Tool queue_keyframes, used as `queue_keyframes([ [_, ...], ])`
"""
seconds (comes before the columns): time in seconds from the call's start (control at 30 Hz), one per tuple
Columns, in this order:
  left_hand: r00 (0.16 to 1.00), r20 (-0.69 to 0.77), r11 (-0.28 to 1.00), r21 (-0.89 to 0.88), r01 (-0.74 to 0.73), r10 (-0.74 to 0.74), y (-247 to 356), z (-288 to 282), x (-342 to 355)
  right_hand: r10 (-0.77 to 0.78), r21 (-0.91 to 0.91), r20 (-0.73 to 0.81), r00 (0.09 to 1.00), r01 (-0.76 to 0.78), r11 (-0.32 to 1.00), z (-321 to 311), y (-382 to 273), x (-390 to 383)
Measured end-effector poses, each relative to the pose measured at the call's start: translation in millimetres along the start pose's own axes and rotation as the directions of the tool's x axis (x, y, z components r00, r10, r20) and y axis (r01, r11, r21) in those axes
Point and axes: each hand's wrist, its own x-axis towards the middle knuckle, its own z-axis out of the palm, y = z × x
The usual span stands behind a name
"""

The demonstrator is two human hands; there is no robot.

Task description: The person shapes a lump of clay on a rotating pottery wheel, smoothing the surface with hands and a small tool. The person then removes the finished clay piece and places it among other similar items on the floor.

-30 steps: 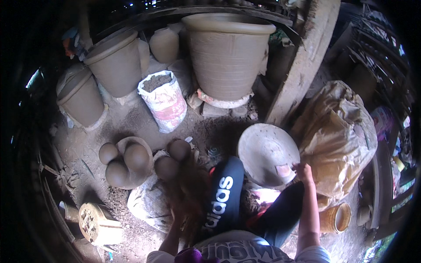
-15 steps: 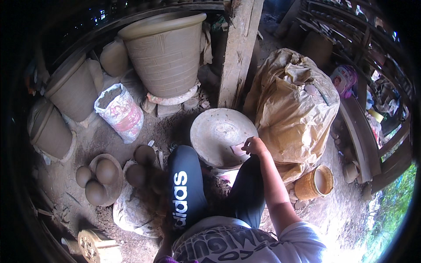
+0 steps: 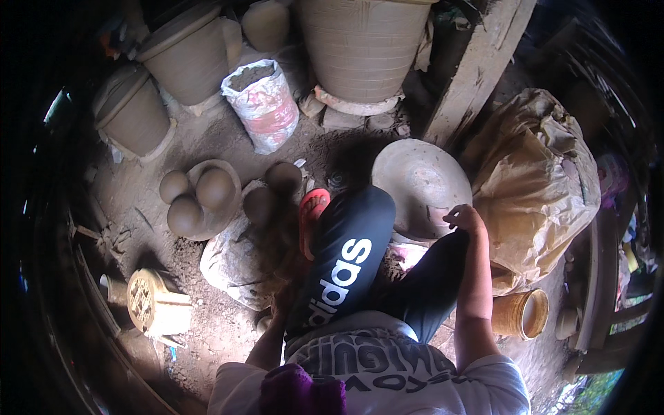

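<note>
My right hand is over the near right edge of a round, grey, clay-smeared wheel head. Its fingers are loosely bent and slightly parted beside a thin, flat, pinkish piece, which appears to lie on the wheel. The material of this piece is unclear. My left arm reaches down outside my left leg, where my left hand is in deep shadow, its fingers hidden. Close to it are a whitish sack and dark round clay balls.
A shallow dish holds several clay balls. Behind stand a clay-filled sack, large clay pots and a wooden post. A brown-covered heap and an orange bucket are at right; a carved stool is at left.
The view has swung left and down, so the scene sits farther right and higher. My right fingers, earlier closed on the pinkish piece, now look loosened beside it. My left arm shows more.
</note>
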Motion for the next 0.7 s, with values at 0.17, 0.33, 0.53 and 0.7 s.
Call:
queue_keyframes([
  [0.17, 0.988, -0.035, 0.978, 0.153, -0.141, 0.148, 2, 0, -1, 0.010, -0.052, 0.084, 0.996, -0.005, 0.999, -2, 1, 1],
  [0.33, 0.986, -0.015, 0.977, 0.139, -0.163, 0.167, 3, 5, -6, 0.014, -0.065, 0.063, 0.998, -0.010, 0.998, -1, 3, -1],
  [0.53, 0.986, -0.007, 0.979, 0.121, -0.167, 0.169, 4, 3, -14, 0.009, -0.091, 0.103, 0.995, 0.001, 0.996, 4, -3, 10],
  [0.7, 0.987, -0.008, 0.980, 0.120, -0.160, 0.162, -5, -3, -17, 0.034, -0.136, 0.118, 0.992, -0.018, 0.990, 10, -9, 24],
])
